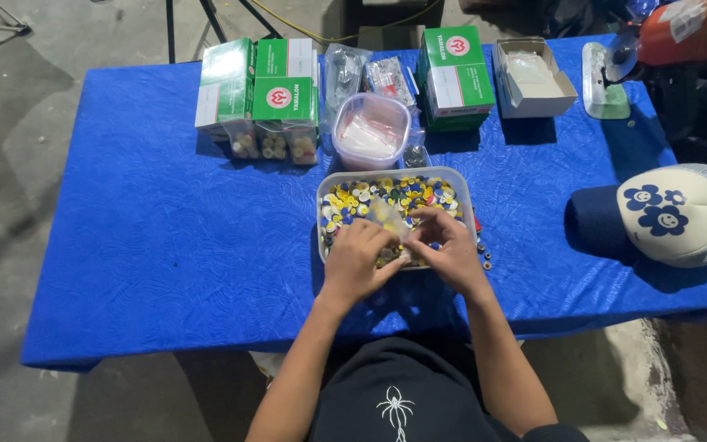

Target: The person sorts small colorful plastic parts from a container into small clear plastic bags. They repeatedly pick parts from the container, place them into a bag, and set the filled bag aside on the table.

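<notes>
Left hand (359, 255), right hand (446, 242) pinching small clear bag (389, 218), over button-filled tray (394, 174)

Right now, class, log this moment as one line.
left hand: in tray | right hand: in tray | both: pinching small clear bag | contents: coloured caps

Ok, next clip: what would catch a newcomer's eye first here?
Probably the bright blue tablecloth filling the frame, and at its middle a clear tray heaped with small yellow, blue and white caps. The left hand and right hand meet over the tray's near edge, holding a small clear bag. At the right edge lies a cap with blue flowers.
</notes>
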